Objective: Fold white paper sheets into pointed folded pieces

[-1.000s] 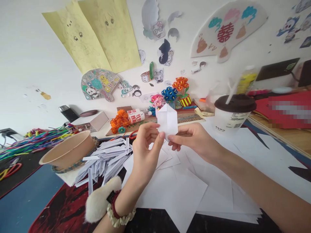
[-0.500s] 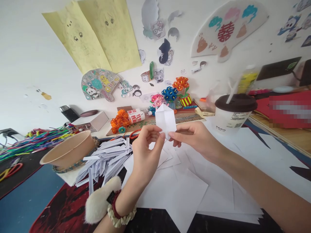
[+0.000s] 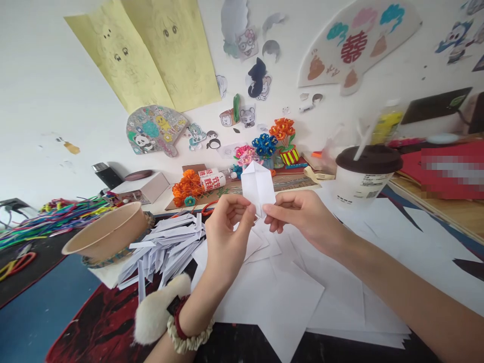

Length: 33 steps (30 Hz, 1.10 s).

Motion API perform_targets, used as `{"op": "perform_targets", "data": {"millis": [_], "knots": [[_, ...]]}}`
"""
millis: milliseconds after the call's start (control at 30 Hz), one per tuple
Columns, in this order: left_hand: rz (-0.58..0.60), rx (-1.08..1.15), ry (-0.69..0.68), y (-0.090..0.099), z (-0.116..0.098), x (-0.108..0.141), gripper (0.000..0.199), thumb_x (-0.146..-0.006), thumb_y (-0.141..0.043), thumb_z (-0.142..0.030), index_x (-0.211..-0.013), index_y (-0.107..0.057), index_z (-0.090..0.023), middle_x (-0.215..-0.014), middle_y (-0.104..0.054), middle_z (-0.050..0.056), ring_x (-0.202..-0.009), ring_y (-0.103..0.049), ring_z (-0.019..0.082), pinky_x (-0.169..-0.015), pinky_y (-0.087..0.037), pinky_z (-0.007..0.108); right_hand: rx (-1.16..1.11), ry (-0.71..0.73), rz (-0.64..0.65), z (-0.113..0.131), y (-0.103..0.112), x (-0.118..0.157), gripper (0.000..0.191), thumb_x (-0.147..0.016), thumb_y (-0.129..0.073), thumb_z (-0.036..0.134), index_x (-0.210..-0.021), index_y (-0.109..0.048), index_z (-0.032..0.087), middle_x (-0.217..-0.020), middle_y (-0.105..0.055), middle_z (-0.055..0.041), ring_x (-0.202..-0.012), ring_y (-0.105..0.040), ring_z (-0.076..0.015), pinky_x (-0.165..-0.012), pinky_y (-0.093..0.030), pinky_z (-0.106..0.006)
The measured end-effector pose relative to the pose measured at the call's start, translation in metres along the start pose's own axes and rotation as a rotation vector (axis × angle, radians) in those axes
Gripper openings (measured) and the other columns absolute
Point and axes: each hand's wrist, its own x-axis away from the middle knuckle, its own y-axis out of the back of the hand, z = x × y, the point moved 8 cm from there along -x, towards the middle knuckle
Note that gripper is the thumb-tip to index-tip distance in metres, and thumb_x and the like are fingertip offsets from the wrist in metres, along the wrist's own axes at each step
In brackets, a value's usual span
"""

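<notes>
A small folded piece of white paper (image 3: 258,185) is held upright above the desk, with a pointed top and a crease down its middle. My left hand (image 3: 230,227) pinches its lower left edge between thumb and fingers. At the lower right edge, my right hand (image 3: 302,214) grips it the same way. Under both hands lie loose white paper sheets (image 3: 272,292), some square and overlapping. Left of my left hand is a heap of folded white paper strips (image 3: 166,247).
A tan bowl (image 3: 106,229) stands at the left beside the strips. A lidded drink cup (image 3: 365,176) with a straw stands on the right. Orange craft flowers (image 3: 188,186) lie at the back. A fluffy white object (image 3: 157,312) sits by my left wrist. Scissors (image 3: 18,264) lie far left.
Almost nothing differs. Both hands keep their pinch on the folded paper, with only tiny finger shifts, and the whole view has moved slightly.
</notes>
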Motion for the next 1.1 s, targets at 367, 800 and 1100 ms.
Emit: {"op": "perform_targets", "data": {"millis": [367, 800, 1100], "knots": [[-0.048, -0.163, -0.114, 0.002, -0.006, 0.004, 0.006, -0.085, -0.062, -0.017, -0.088, -0.057, -0.02, -0.079, -0.061, -0.001, -0.071, -0.06, 0.012, -0.065, -0.051, 0.024, 0.013, -0.033, 0.087, 0.001, -0.007, 0.0, 0.018, -0.079, -0.069, 0.034, -0.078, -0.07, 0.016, -0.072, -0.067, -0.0036, -0.061, -0.062, -0.0136, -0.057, -0.05, -0.028], [-0.056, -0.148, -0.18, 0.002, -0.012, 0.005, 0.016, -0.085, -0.062, -0.013, -0.098, -0.055, -0.02, -0.078, -0.056, -0.004, -0.069, -0.053, 0.008, -0.064, -0.047, 0.021, 0.015, 0.02, 0.105, 0.002, -0.01, 0.001, 0.017, -0.08, -0.069, 0.03, -0.074, -0.072, 0.015, -0.068, -0.067, -0.0032, -0.056, -0.062, -0.0122, -0.053, -0.051, -0.025], [-0.084, -0.163, -0.209, 0.003, -0.013, 0.007, 0.014, -0.084, -0.063, -0.013, -0.095, -0.057, -0.02, -0.079, -0.057, -0.003, -0.071, -0.054, 0.009, -0.065, -0.047, 0.02, -0.017, 0.031, 0.108, 0.001, -0.01, 0.002, 0.017, -0.083, -0.068, 0.029, -0.073, -0.072, 0.015, -0.067, -0.068, -0.0024, -0.055, -0.062, -0.0107, -0.052, -0.051, -0.023]]}}
